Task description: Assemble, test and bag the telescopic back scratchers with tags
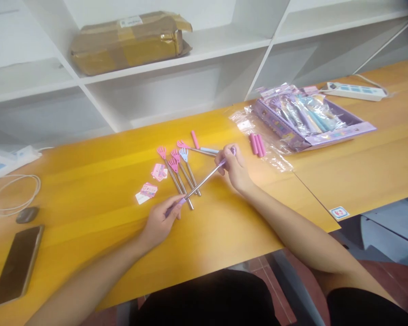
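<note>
A thin metal rod point(204, 180) with purple ends slants between my two hands above the table. My left hand point(162, 220) is closed around its lower purple end, and my right hand point(234, 169) grips the upper purple end. Just beyond the rod lie several metal sticks with pink hand-shaped heads point(173, 165) and one with a light blue head point(184, 155). A loose pink tube point(195, 139) is behind them. Three pink tubes point(257, 145) lie to the right of my right hand. Printed cards point(148, 190) rest left of the sticks.
At the right, a purple box point(342, 135) holds plastic-wrapped items, with clear wrappers beside it. A power strip point(357, 91) is behind. On the left are a phone point(17, 265), a mouse point(27, 215) and cables. White shelving with a taped parcel point(131, 44) borders the table's back.
</note>
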Demonstrator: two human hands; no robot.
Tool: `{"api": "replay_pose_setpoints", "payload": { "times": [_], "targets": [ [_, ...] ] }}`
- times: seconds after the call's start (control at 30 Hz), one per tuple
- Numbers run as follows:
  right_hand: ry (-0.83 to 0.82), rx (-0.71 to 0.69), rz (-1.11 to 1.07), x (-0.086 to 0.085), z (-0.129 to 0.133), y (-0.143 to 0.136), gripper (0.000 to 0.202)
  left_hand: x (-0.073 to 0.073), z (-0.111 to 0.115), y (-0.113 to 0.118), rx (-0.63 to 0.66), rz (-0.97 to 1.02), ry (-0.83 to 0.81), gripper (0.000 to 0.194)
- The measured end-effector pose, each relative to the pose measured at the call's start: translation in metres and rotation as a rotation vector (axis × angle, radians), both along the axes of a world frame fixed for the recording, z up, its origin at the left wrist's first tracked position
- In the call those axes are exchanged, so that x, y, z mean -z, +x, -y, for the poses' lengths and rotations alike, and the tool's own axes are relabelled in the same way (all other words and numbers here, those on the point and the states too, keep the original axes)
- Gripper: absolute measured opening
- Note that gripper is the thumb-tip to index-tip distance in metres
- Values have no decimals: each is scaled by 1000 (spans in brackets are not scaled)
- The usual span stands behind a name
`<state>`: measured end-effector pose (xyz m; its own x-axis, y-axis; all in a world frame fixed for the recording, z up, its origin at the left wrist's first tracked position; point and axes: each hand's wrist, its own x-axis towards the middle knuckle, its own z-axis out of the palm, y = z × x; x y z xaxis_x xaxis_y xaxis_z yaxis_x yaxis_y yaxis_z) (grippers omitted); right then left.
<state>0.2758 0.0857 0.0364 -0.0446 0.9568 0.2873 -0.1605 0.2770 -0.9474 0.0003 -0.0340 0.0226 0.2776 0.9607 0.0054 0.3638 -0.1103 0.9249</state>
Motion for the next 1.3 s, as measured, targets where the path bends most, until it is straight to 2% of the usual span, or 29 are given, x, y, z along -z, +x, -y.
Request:
{"api": "replay_pose_setpoints", "payload": {
  "times": [0.7, 1.3],
  "targets": [
    [2, -21, 37, 2, 10, -6, 39, -2, 1, 0, -9, -4, -35, 42],
    [-22, -134, 38, 7, 24, -19, 42, -2, 2, 2, -13, 29, -42, 37]
  ]
}}
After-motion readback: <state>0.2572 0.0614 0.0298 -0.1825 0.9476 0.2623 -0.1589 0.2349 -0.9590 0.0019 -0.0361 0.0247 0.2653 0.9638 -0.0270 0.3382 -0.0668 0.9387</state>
